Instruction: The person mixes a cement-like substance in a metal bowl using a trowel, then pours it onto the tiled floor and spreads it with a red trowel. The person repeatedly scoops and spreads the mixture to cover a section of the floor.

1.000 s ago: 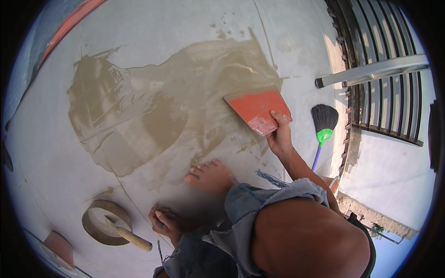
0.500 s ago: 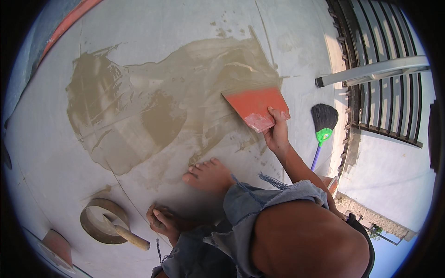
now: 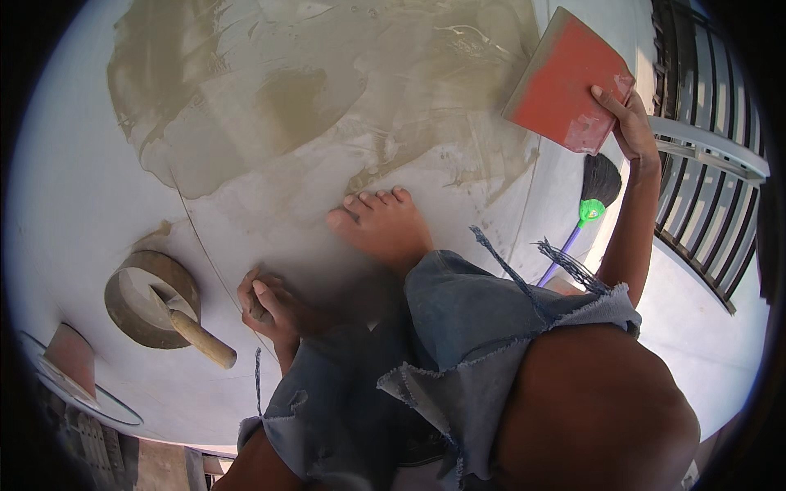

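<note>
The right hand (image 3: 626, 123), grasping the red trowel (image 3: 565, 82), has lifted it off the wet screed (image 3: 344, 90); the left hand (image 3: 266, 307) rests curled on the floor (image 3: 98, 204).

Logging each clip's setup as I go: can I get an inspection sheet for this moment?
Surface: pale floor with a wide wet grey-brown smear.
Job's things: red flat trowel, lifted off the floor.
Clutter: round bowl with a wooden-handled tool lying in it; broom with green collar.
Grippers: right hand grips the trowel's edge; left hand rests on the floor by the bare foot, fingers curled; whether it holds anything cannot be told.
Cables: nothing seen.
Surroundings: dark metal railing to the right.
</note>
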The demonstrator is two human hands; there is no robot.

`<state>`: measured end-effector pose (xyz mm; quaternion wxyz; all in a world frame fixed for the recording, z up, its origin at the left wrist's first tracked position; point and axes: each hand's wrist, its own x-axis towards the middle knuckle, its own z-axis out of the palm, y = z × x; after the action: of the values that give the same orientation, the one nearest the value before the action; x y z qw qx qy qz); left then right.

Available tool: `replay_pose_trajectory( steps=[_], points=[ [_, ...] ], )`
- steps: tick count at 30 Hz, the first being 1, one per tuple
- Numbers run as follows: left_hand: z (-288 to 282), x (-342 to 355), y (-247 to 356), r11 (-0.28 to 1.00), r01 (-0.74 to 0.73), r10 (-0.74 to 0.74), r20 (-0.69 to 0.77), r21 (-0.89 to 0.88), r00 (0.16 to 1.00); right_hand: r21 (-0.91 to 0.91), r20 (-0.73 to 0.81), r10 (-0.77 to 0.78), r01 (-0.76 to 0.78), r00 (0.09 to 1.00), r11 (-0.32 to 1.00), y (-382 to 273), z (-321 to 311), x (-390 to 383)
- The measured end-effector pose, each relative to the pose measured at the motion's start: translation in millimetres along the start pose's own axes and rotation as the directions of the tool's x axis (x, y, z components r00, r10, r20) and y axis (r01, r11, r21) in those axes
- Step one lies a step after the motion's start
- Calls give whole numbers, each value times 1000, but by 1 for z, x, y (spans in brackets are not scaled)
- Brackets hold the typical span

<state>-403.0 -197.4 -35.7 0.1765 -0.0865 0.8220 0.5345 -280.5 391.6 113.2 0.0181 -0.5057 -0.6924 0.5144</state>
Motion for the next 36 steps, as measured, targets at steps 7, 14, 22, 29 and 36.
replay_pose_trajectory(
  steps=[7,14,22,29,36],
  points=[
    [-4,-3,0,999,26,-27,22,24,999,-178,-163,-108,79,981,981,34,-32,96],
    [-9,-3,-12,997,-37,34,39,74,999,-189,0,-270,265,963,945,9,31,108],
    [-8,-3,-5,999,-24,22,33,48,999,-188,60,-310,316,949,930,1,56,100],
    [-7,0,-10,992,-80,78,28,95,997,-279,37,-363,358,931,891,-21,77,79],
    [-3,0,-3,999,-26,24,61,45,998,-227,-61,-487,463,871,857,-64,101,51]
  ],
)
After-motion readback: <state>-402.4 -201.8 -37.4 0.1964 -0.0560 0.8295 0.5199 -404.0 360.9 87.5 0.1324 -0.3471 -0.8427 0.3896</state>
